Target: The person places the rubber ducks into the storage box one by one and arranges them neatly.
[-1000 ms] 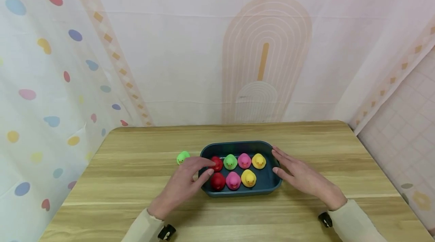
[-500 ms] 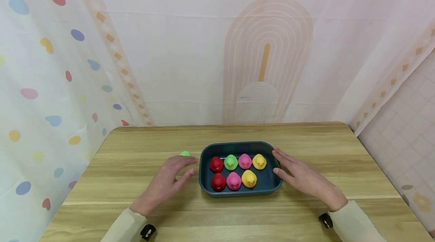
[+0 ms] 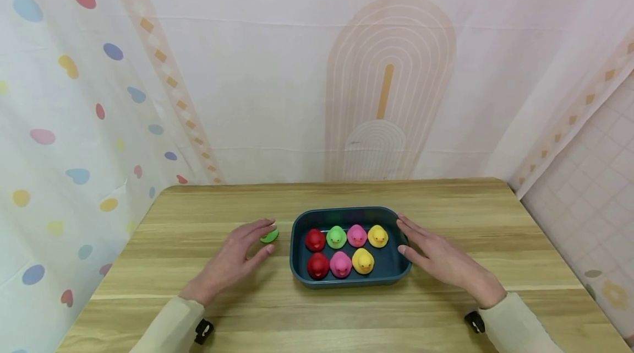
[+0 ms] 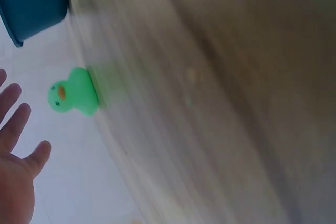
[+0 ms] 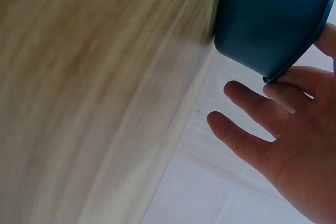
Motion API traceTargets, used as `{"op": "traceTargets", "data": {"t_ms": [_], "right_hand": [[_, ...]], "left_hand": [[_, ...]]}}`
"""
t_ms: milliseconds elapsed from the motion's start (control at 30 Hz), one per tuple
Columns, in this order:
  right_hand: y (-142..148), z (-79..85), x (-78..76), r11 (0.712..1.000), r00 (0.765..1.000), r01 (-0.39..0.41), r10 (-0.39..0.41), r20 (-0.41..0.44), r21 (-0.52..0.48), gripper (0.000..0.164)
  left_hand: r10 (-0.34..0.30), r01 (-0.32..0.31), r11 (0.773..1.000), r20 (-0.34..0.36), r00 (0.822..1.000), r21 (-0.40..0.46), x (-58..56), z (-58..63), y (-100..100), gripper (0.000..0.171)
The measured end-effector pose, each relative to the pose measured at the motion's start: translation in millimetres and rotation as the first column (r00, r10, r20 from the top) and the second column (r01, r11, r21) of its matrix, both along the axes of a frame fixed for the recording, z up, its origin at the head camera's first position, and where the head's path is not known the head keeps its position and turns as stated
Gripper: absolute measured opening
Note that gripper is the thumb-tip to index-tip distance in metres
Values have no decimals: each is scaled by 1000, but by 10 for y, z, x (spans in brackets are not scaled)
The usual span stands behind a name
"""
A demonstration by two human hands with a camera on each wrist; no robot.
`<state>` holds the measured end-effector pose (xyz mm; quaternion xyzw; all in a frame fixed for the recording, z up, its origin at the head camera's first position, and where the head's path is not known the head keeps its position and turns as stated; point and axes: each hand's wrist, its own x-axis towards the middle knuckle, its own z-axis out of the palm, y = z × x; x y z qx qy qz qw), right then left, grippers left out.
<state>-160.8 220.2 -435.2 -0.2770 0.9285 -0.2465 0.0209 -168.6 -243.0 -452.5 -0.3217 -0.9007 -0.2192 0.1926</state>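
A green rubber duck stands on the table left of a dark teal bin. My left hand hovers by this duck with fingers spread and a gap between hand and duck in the left wrist view. In the head view the fingers cover part of it. Two rows of rubber ducks sit in the bin: red ducks at the left, a green duck, pink ducks and yellow ducks. At the bin's right end my right hand touches the rim with fairly straight fingers.
A wooden table carries everything. A patterned curtain hangs behind its far edge and along the left side. The bin's raised walls stand between the two hands.
My left hand has moved left, from over the red ducks in the bin to beside the green duck on the table. The right hand stays at the bin's rim.
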Motion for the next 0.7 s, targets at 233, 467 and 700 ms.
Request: {"op": "traceTargets", "data": {"t_ms": [233, 467, 700], "right_hand": [[3, 4, 4, 1000, 1000, 2, -2, -5, 8, 66], [4, -7, 0, 1000, 1000, 3, -2, -12, 9, 65], [10, -4, 1, 1000, 1000, 4, -4, -3, 8, 66]], "left_hand": [[43, -31, 995, 127, 991, -98, -92, -28, -90, 52], [58, -33, 991, 201, 978, -127, -189, -48, -173, 54], [70, -44, 994, 269, 961, -104, -222, -36, -213, 45]]}}
